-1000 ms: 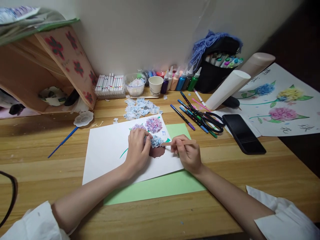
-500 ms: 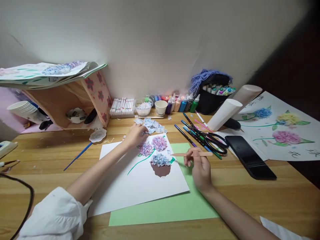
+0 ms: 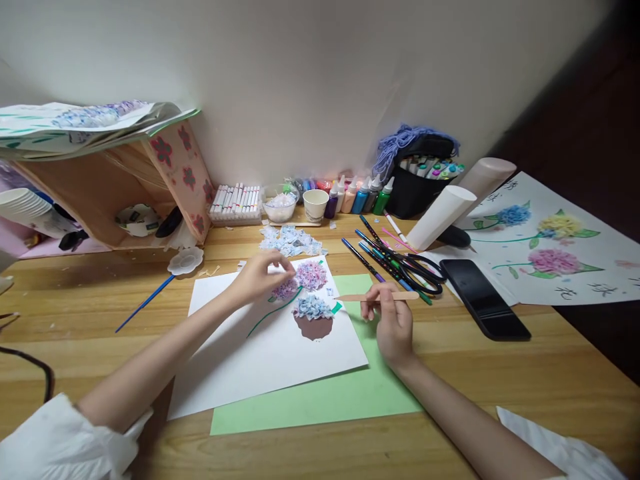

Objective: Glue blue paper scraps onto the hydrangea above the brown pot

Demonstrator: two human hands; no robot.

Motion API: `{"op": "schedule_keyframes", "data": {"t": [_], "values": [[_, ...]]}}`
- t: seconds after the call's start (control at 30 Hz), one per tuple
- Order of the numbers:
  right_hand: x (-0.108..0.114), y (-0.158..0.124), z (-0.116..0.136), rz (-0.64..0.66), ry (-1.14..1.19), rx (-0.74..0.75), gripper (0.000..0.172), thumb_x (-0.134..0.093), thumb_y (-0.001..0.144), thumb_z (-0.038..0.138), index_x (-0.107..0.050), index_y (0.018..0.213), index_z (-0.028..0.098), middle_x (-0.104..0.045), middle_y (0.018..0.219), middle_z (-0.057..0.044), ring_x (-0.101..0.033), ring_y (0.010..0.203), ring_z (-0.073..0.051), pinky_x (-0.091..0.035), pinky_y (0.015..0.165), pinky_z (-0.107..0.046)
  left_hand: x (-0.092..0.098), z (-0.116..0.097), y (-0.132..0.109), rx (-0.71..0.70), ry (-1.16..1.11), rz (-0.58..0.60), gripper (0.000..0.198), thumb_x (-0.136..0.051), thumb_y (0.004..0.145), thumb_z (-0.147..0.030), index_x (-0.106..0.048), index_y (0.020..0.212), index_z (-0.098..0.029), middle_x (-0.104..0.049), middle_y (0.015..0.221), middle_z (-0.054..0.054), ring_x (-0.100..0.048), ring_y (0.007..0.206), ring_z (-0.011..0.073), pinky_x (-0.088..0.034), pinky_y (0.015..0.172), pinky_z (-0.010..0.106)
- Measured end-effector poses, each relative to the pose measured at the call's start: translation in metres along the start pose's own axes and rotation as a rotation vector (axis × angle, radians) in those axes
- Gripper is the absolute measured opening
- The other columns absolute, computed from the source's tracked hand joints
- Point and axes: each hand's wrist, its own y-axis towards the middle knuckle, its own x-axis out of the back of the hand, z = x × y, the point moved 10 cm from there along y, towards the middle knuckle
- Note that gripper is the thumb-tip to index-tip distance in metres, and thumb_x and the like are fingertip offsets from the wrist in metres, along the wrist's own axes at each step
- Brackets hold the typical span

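Fingers of the left hand are pinching together into a narrow point, and whether a scrap is sitting between them is too small to tell. That hand is hovering over the far edge of the white sheet, with the purple paper flower lying just under its fingertips and the pink paper flower sitting just to their right. Beyond the fingertips, toward the wall, the pile of torn scraps is lying on the table. The right hand is closing thumb and fingers around a wooden stick, holding it roughly level so that its free end is pointing left toward the blue paper flower and the brown pot shape beneath it, near but not touching. Under this hand the green sheet is showing from below the white one. Just beyond its knuckles the pens and scissors are lying together, and a black phone is resting to its right.
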Motion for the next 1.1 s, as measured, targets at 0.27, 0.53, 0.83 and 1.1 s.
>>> {"op": "schedule_keyframes", "data": {"t": [0.27,0.53,0.83,1.1], "values": [[-0.041,-0.020,-0.005,0.235,0.082,-0.097,0.028,-0.037,0.098,0.036,-0.052,0.080,0.020,-0.054,0.059,0.003,-0.052,0.054,-0.010,-0.039,0.052,-0.022,-0.037,-0.009,-0.059,0.044,-0.073,0.167,0.006,-0.066,0.076,-0.027,-0.069,0.074,-0.022,-0.062,0.091,0.003,-0.053,0.092,0.0191,-0.041,0.085,0.034],[-0.074,-0.030,0.011,0.467,-0.167,0.073,0.030,-0.037,0.098,0.027,-0.059,0.080,0.020,-0.057,0.076,-0.002,-0.056,0.064,-0.012,-0.044,0.060,-0.027,-0.035,0.001,-0.052,0.074,0.038,0.059,0.007,-0.063,0.077,-0.024,-0.068,0.073,-0.021,-0.060,0.090,0.003,-0.050,0.090,0.0205,-0.040,0.081,0.035],[-0.098,-0.032,0.029,0.605,-0.456,0.322,0.028,-0.036,0.095,0.023,-0.059,0.081,0.022,-0.063,0.078,-0.004,-0.059,0.071,-0.017,-0.047,0.068,-0.031,-0.034,-0.002,-0.053,0.026,0.067,0.009,0.009,-0.062,0.080,-0.026,-0.068,0.077,-0.022,-0.060,0.091,0.004,-0.050,0.091,0.0211,-0.042,0.081,0.035],[-0.105,-0.031,0.032,0.626,-0.563,0.406,0.029,-0.035,0.095,0.020,-0.053,0.074,0.023,-0.061,0.076,-0.004,-0.056,0.069,-0.016,-0.045,0.066,-0.029,-0.021,-0.010,-0.062,0.012,0.128,-0.093,0.007,-0.062,0.079,-0.027,-0.062,0.082,-0.020,-0.059,0.090,0.004,-0.050,0.088,0.0195,-0.042,0.075,0.032]]}}
